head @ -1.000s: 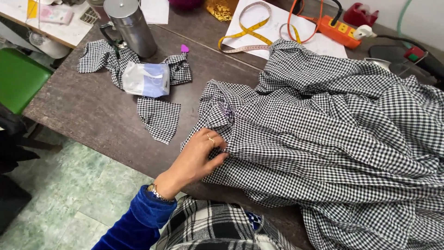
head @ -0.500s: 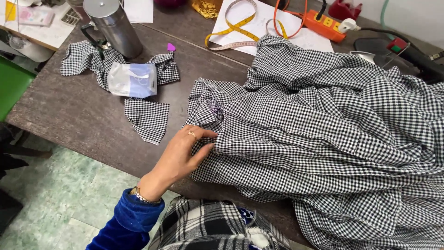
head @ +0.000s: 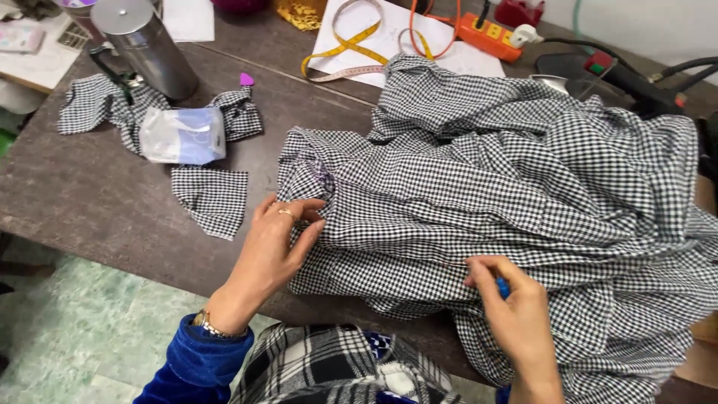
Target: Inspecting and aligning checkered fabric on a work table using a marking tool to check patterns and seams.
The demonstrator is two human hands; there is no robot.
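Note:
A large black-and-white checked garment (head: 508, 179) lies bunched over the right half of a dark wooden table (head: 90, 209). My left hand (head: 277, 247), in a blue sleeve with a bracelet and a ring, pinches the cloth at its left edge. Near the front edge, my right hand (head: 516, 314) rests on the garment with its fingers closed round a small blue object (head: 503, 287); what that object is cannot be made out.
Checked fabric scraps (head: 211, 196) and a clear plastic packet (head: 183, 135) lie at the left. A steel flask (head: 146, 45) stands behind them. A yellow tape measure (head: 340, 52), white paper, an orange power strip (head: 486, 34) and cables sit at the back.
My right hand has come into view on the garment, holding the small blue object. The view has shifted left and closer; my left hand keeps its grip on the cloth edge.

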